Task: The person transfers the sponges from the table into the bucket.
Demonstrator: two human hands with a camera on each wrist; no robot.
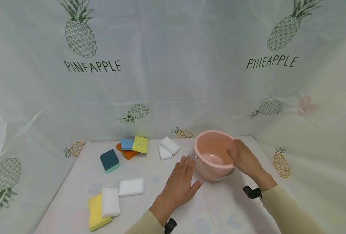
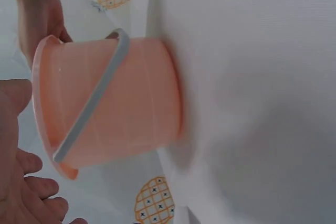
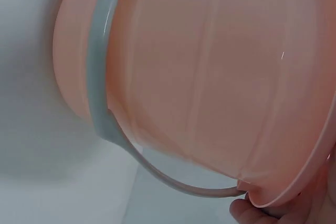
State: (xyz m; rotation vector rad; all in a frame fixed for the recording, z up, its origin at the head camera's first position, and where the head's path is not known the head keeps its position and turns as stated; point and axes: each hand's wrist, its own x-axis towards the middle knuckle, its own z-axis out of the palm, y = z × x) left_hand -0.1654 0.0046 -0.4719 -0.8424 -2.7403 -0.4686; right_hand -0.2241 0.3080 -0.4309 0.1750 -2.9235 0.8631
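A pink bucket [image 1: 211, 170] stands upright at the right of the table. My right hand [image 1: 247, 160] grips its right rim, thumb inside and fingers outside. In the right wrist view the fingertips [image 3: 249, 212] curl under the rim beside the handle's joint. The grey handle [image 2: 93, 103] hangs down against the bucket's side. My left hand [image 1: 179, 183], palm down with straight fingers, is just left of the bucket and holds nothing. The left wrist view shows that hand's loose fingers [image 2: 39, 187] apart from the bucket.
Left lie a yellow sponge [image 1: 95, 214], white blocks [image 1: 110, 202] [image 1: 131, 187] and a dark-and-teal sponge [image 1: 110, 160]. Behind are orange [image 1: 128, 154], blue [image 1: 126, 144] and yellow [image 1: 140, 144] pieces, plus two white blocks [image 1: 170, 145]. A pineapple-print sheet [image 1: 179, 81] hangs behind the table.
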